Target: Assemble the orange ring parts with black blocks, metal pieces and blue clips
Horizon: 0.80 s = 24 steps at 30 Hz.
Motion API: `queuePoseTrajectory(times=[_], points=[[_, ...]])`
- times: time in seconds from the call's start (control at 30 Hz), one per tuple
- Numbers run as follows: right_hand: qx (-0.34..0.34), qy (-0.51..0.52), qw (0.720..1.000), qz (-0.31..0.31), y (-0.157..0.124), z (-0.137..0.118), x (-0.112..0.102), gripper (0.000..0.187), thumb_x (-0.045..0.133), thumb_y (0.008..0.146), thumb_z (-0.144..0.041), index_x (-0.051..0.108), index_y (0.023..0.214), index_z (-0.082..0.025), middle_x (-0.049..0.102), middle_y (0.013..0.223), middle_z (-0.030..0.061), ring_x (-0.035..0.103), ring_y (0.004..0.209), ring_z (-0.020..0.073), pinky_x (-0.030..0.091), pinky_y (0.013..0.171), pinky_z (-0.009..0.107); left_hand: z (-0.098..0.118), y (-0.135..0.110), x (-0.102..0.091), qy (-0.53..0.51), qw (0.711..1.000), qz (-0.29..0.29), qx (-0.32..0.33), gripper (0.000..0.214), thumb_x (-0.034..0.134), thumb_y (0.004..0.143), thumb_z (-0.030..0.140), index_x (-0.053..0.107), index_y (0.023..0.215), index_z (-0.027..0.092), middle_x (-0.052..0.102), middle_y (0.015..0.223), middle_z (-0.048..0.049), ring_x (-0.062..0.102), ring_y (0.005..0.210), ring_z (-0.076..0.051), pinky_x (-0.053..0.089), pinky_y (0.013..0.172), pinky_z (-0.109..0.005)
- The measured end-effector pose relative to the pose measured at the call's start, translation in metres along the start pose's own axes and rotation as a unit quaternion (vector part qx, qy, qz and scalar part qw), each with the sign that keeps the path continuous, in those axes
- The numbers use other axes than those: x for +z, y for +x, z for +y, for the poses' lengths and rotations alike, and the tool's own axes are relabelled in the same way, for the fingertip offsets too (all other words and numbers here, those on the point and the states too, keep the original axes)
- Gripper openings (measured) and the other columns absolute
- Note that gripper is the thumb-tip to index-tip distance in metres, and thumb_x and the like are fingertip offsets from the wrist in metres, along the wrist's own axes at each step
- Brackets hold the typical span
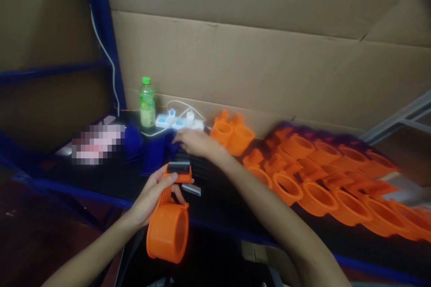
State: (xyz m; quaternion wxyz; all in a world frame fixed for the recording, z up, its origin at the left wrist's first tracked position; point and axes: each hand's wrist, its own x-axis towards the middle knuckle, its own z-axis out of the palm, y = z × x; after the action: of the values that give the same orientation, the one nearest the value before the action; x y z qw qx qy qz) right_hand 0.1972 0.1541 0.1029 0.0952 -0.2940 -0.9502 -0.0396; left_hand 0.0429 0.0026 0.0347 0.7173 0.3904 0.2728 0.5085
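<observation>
My left hand (160, 193) is closed around the handle of an orange tape dispenser (167, 233). Its round hub hangs downward, and a black strip (178, 168) with a toothed metal edge sits at the top. Farther back over the table, my right hand (193, 141) has its fingers bent down onto a dark blue piece (171, 140); blur softens the fingertips. Stacks of flat blue pieces (153, 159) lie just left of it. A small silver metal part (191, 189) rests beside the dispenser in my left hand.
Rows of orange dispensers (318, 197) fill the table's right side, and two more (232, 134) stand at the back. A green-capped bottle (147, 103) stands by a white power strip (180, 122) with cables. Cardboard (252, 58) walls the back. A pixelated patch covers something at left.
</observation>
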Motion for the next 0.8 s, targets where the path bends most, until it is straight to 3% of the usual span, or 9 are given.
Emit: queuePoseTrajectory(times=[0.2,0.3,0.43,0.6,0.7,0.8], points=[[-0.005,0.02,1.0,0.004,0.003,0.001,0.012,0.02,0.068,0.082,-0.007,0.076,0.098,-0.015,0.07,0.106,0.0106,0.063,0.099,0.0228,0.047,0.085,0.03,-0.002,0.001,-0.001,-0.005,1.0,0.001,-0.002,0.036,0.067,0.09,0.037,0.059,0.117,0.014,0.075,0.109,-0.0196,0.071,0.055,-0.017,0.054,0.048,-0.023],[0.009,0.05,0.998,0.038,0.002,0.001,0.008,0.014,0.065,0.089,-0.014,0.076,0.097,-0.015,0.07,0.104,0.0104,0.064,0.099,0.0218,0.046,0.086,0.031,-0.003,0.001,-0.002,-0.01,1.0,0.007,-0.003,0.039,0.069,0.089,0.036,0.058,0.119,0.014,0.076,0.107,-0.0197,0.071,0.055,-0.017,0.055,0.049,-0.023],[0.052,0.115,0.986,0.107,-0.008,0.004,-0.008,0.019,0.059,0.096,-0.026,0.074,0.102,-0.017,0.072,0.106,0.0073,0.064,0.098,0.0172,0.046,0.09,0.029,-0.003,0.001,-0.002,-0.021,1.0,0.02,0.009,0.043,0.069,0.088,0.035,0.057,0.124,0.014,0.075,0.11,-0.0191,0.071,0.057,-0.017,0.056,0.051,-0.024],[0.125,0.211,0.954,0.17,-0.05,-0.013,-0.024,0.029,0.054,0.099,-0.036,0.074,0.101,-0.014,0.074,0.094,0.0063,0.066,0.083,0.0145,0.051,0.073,0.025,-0.003,0.0,0.003,-0.022,0.997,0.063,0.046,0.042,0.069,0.089,0.037,0.057,0.122,0.015,0.074,0.113,-0.0179,0.073,0.062,-0.018,0.056,0.052,-0.024],[0.19,0.313,0.908,0.203,-0.082,-0.04,-0.023,0.025,0.064,0.092,-0.038,0.075,0.097,-0.016,0.074,0.086,0.0043,0.063,0.069,0.0129,0.048,0.061,0.023,-0.003,0.0,0.006,-0.022,0.996,0.067,0.054,0.041,0.07,0.088,0.036,0.056,0.121,0.016,0.073,0.116,-0.0171,0.073,0.064,-0.018,0.055,0.052,-0.024],[0.186,0.32,0.897,0.241,-0.104,-0.066,-0.015,0.018,0.067,0.091,-0.034,0.076,0.096,-0.019,0.073,0.084,0.0032,0.056,0.059,0.0097,0.043,0.052,0.022,-0.004,0.0,0.008,-0.022,0.996,0.063,0.06,0.038,0.069,0.089,0.035,0.056,0.12,0.017,0.074,0.114,-0.0153,0.073,0.063,-0.017,0.056,0.055,-0.024]])
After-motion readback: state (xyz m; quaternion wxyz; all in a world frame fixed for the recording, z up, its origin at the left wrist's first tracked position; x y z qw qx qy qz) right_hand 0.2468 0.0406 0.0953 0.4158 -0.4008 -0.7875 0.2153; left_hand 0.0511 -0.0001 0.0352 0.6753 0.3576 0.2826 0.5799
